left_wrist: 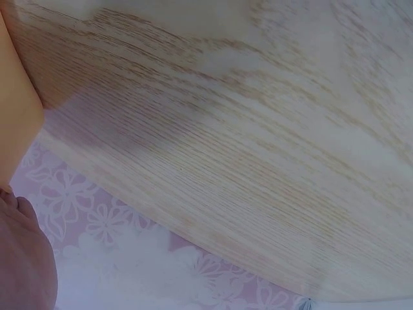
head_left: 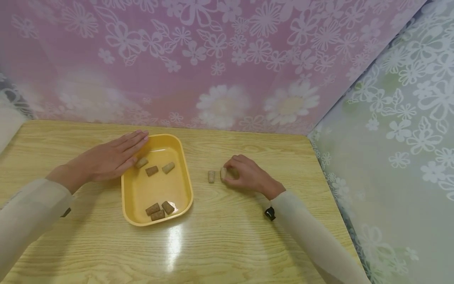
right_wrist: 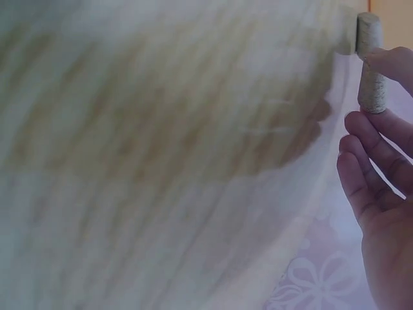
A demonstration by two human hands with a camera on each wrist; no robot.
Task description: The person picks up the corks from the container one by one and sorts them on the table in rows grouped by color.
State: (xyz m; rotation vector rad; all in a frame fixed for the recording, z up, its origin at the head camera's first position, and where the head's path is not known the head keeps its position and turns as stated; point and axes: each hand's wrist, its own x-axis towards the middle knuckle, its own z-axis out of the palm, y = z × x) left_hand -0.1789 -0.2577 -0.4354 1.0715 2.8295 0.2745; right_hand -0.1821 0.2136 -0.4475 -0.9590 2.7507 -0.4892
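My right hand (head_left: 246, 173) pinches a light tan cork (head_left: 223, 174) between thumb and fingertips, close over the wooden table. In the right wrist view this cork (right_wrist: 372, 93) shows a speckled side. Just left of it stands a second light cork (head_left: 211, 176). My left hand (head_left: 106, 158) lies with its fingers extended along the left rim of a yellow tray (head_left: 187, 175). Inside the tray are light corks (head_left: 168, 167) and a brown cork (head_left: 151, 170) towards the back. More brown corks (head_left: 153, 209) are grouped near its front. One light cork (head_left: 142, 162) is beside the left fingers.
The wood-grain table (head_left: 220, 244) ends at a pink flowered curtain (head_left: 220, 71) behind and a pale flowered curtain (head_left: 400, 177) on the right. A black wristband device (head_left: 270, 213) is at the right cuff.
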